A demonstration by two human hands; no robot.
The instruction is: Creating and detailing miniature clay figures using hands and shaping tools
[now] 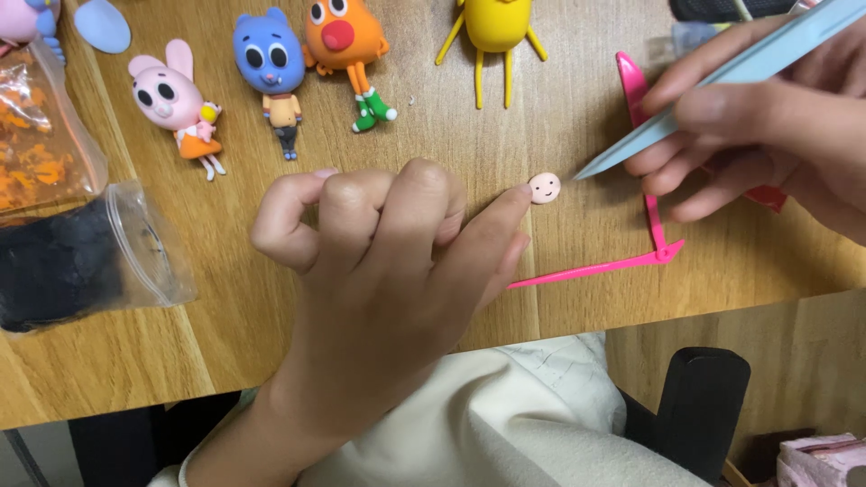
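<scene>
Left hand (379,271) fingertip touching clay face (544,188), right hand (767,126) gripping, seemingly, tool (722,81)

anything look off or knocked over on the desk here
Nothing spilled or broken. The clay figures lie flat in a row. The left hand steadies the small clay face with a fingertip, while the right hand points a pale blue tool at it.

A home craft spot: a wooden surface (577,298) carries a row of modelled clay cartoon figures (271,68), zip bags of clay (86,257) and pink plastic sculpting tools (654,216).
</scene>
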